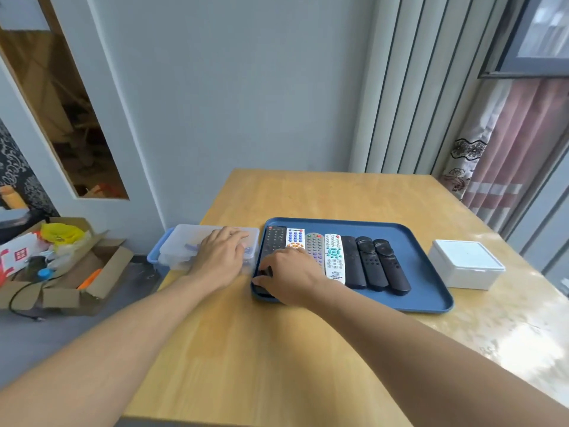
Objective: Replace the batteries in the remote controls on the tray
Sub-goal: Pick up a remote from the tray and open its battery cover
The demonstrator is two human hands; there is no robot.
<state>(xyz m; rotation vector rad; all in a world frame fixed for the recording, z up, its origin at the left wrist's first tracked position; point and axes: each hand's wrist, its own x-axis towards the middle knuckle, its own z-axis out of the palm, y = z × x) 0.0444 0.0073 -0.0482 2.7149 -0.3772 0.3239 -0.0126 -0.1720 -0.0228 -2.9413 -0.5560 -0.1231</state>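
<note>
**Seven remotes lined up on the tray**

Seven remote controls (334,257) lie side by side on the blue tray (428,291) on the table (277,365). The right hand (289,277) curls its fingers around the leftmost black remote (272,241). The left hand (220,258) lies flat, fingers spread, on the clear plastic box (184,241).

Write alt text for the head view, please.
A person's right hand grips the leftmost black remote on a blue tray holding seven remotes, while the left hand rests on a clear plastic box beside it.
</note>
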